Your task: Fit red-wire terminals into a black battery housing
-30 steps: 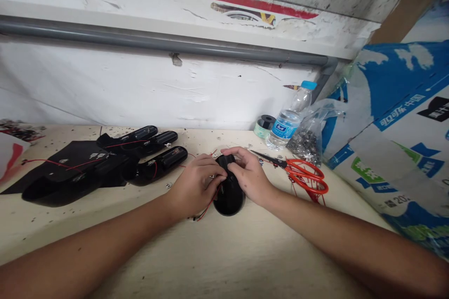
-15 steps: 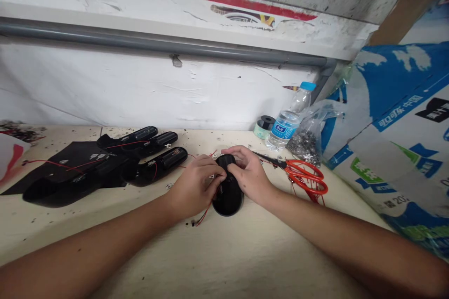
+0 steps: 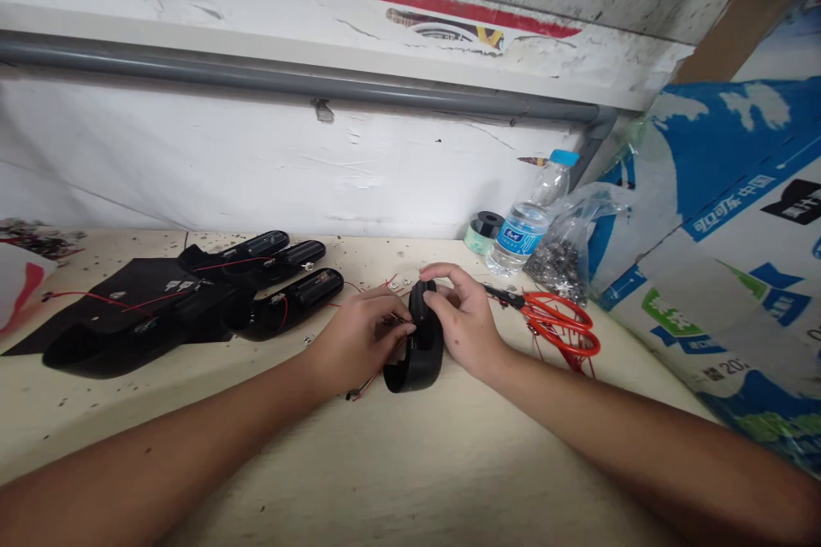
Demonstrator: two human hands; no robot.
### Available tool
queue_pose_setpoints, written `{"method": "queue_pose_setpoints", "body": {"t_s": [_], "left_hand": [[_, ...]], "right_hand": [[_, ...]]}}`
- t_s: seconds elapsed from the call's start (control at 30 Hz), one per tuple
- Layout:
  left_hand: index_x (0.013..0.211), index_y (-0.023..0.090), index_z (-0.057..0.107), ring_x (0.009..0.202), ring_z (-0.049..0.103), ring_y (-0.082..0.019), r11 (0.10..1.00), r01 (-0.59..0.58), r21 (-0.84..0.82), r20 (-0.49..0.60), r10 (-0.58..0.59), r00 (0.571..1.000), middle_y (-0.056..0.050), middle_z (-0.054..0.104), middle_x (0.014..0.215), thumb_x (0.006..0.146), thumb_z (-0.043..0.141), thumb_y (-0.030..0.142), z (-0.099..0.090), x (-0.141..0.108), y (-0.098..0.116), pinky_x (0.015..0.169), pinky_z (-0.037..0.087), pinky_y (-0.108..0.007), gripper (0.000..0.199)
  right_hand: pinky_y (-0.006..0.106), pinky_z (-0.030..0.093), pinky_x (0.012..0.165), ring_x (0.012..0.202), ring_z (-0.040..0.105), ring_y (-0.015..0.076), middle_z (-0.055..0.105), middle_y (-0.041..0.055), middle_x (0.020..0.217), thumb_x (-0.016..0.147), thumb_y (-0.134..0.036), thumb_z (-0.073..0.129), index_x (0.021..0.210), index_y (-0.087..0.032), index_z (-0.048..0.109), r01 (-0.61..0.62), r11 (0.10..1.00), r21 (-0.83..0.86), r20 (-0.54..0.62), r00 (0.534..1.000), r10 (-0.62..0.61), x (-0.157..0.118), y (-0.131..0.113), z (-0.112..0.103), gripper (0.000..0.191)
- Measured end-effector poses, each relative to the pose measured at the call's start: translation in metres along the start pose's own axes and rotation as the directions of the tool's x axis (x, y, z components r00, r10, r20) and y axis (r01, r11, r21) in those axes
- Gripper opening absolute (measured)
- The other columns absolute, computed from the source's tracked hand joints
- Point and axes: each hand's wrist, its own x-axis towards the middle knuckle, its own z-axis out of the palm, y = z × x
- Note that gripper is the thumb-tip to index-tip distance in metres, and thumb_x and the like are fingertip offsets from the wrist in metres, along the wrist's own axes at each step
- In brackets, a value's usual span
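Centre frame: right hand [image 3: 471, 329] grips the glossy black plastic shell [image 3: 425, 366], long axis up-frame; left hand [image 3: 352, 342] pinches at its left edge, contents unclear.

Spotting a clear bottle [image 3: 510, 261] over on the right now, wearing a blue cap [image 3: 564, 157] and a blue label [image 3: 521, 238], partly filled with clear liquid! Catching a round green-and-black item [image 3: 484, 231] just beside it, near the white wall [image 3: 256, 158]. Swinging right, meeting a big printed carton [image 3: 757, 273], flashing blue, white and green. And up top, following a grey pipe [image 3: 288, 83] running along the wall, then bending down at the right, and passing below a red strip [image 3: 465, 7] and a torn print [image 3: 449, 30]!
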Motion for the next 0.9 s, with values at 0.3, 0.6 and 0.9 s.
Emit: {"method": "queue_pose_setpoints", "body": {"t_s": [0.3,0.6,0.9], "left_hand": [[0.077,0.017,0.067,0.073,0.063,-0.015,1.0,0.004,0.019,-0.048,-0.003,0.999,-0.001,0.068,0.076,0.084,0.067,0.007,0.0,0.0001,0.0009,0.069,0.047,-0.028,0.012],[0.082,0.017,0.069,0.081,0.064,-0.018,0.999,-0.015,0.031,-0.197,0.02,0.98,-0.006,0.068,0.085,0.09,0.06,0.011,-0.001,-0.0037,0.0009,0.076,0.051,-0.032,0.013],[0.085,0.017,0.069,0.082,0.064,-0.019,0.989,-0.103,0.109,-0.244,0.127,0.961,-0.007,0.069,0.086,0.09,0.061,0.013,-0.0009,-0.005,0.0034,0.074,0.052,-0.034,0.01]], "right_hand": [[0.031,0.044,0.073,0.083,0.051,0.0182,0.051,0.0015,0.099,0.08,-0.031,0.057,0.106,-0.027,0.047,-0.003,0.995,-0.096,-0.057,0.998,-0.002,0.0009,0.0046,-0.0008,0.027],[0.038,0.044,0.097,0.106,0.057,0.0221,0.062,0.0049,0.115,0.088,-0.037,0.055,0.112,-0.025,0.053,-0.064,0.997,0.042,0.046,0.997,0.062,0.0019,0.0018,0.0017,0.027],[0.037,0.028,0.12,0.139,0.041,0.0194,0.049,0.0039,0.147,0.101,-0.048,0.043,0.143,-0.028,0.04,0.074,0.997,-0.025,0.289,0.955,-0.064,-0.0066,0.001,-0.0011,0.047]]}}
